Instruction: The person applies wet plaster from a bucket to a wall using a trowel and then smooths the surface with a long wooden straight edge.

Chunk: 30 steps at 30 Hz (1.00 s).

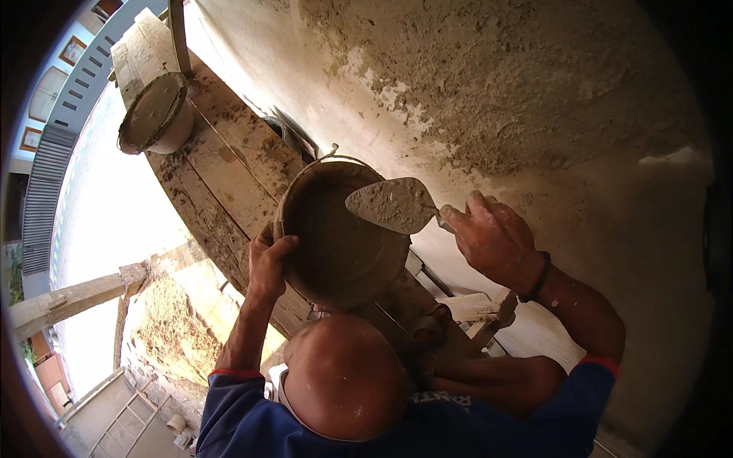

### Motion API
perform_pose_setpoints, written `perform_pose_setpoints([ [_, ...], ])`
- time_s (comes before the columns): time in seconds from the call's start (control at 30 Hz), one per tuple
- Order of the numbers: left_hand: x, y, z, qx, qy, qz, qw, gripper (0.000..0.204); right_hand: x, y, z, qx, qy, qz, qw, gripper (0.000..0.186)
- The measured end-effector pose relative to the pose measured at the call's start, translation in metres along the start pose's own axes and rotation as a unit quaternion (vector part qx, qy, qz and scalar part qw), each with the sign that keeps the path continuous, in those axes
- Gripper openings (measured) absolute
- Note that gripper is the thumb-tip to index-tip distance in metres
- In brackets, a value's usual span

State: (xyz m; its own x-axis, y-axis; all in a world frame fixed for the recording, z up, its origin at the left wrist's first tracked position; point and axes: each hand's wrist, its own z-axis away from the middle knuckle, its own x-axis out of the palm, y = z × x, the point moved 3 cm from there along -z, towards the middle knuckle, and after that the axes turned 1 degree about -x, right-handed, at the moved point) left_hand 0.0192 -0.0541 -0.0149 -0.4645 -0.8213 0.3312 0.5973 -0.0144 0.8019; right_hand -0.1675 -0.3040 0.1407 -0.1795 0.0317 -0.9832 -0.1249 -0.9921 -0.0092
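The L hand is at the L side of a round mortar bucket; its fingers are closed on the rim, w/ the thumb laid over the edge toward the inside. This bucket is tilted, so its mouth is turned to the viewer. The inner side is coated w/ grey-brown mortar; how much lies at the bottom, I cannot tell, as it is in shadow. A thin wire handle stands at the far edge.

The R hand has its fingers closed around the handle of a pointing trowel; the grip is mostly hidden in the fist. The trowel blade is covered w/ wet mortar. In view, its tip part is over the bucket mouth and its heel part is beyond the R rim; if blade and rim touch, I cannot tell. There is a dark wristband on the R wrist.

Under and behind the bucket runs a plank platform, stained w/ mortar splashes. On its far end, upper L, is a 2nd bucket, pale outside, filled w/ grey mortar close to the rim. On the R side is a wall, w/ rough, darker plaster in the upper part. A wooden beam is at far L.
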Motion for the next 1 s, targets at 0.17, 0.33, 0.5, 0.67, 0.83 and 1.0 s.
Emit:
perform_pose_setpoints([
  [0.17, 0.006, -0.003, 0.018, 0.015, 0.032, 0.059, 0.998, 0.027, 0.088, -0.036, -0.033, -0.065, 0.032, 0.077, 0.994, 0.032],
  [0.33, 0.011, -0.006, 0.017, 0.026, 0.031, 0.029, 0.999, 0.022, 0.132, -0.056, -0.028, -0.044, -0.130, -0.200, 0.970, 0.037],
  [0.5, 0.018, 0.007, 0.011, 0.050, 0.011, -0.004, 0.999, 0.017, 0.116, -0.044, -0.023, -0.021, -0.106, -0.287, 0.952, 0.038],
  [0.67, -0.001, 0.008, 0.007, 0.045, 0.016, -0.036, 0.998, 0.026, 0.040, -0.022, -0.026, -0.050, 0.009, -0.325, 0.944, 0.036],
  [0.83, -0.026, 0.001, -0.002, 0.063, 0.051, -0.089, 0.993, 0.025, -0.079, 0.005, -0.023, -0.035, 0.003, -0.292, 0.956, 0.038],
  [1.0, -0.042, -0.003, -0.008, 0.056, 0.096, -0.143, 0.983, 0.023, -0.152, 0.038, -0.008, -0.047, 0.033, -0.307, 0.950, 0.049],
])
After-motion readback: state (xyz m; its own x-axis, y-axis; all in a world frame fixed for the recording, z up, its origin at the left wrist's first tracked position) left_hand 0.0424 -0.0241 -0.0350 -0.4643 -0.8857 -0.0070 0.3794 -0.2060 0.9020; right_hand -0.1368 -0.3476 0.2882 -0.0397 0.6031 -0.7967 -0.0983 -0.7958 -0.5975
